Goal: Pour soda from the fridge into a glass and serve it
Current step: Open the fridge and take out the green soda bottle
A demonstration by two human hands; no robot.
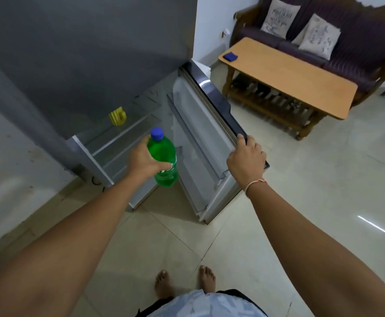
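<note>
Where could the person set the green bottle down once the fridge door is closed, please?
The wooden coffee table looks best: bare top apart from a small blue object at its far left corner, with the sofa behind. The fridge is tighter: the left hand with the green bottle and the right hand on the door crowd it.

The label on the green bottle (164, 159) is partly covered by the fingers of the left hand (144, 160) and cannot be read. The fingertips of the right hand (247, 160) are hidden behind the edge of the fridge door (200, 124). The fridge (84, 65) is cut off by the top and left edges, and its far interior is lost in shadow. The yellow object (117, 116) on a shelf cannot be identified. The sofa (324, 37) at the far right is cropped, and the printing on its cushions (280, 17) is blurred.
</note>
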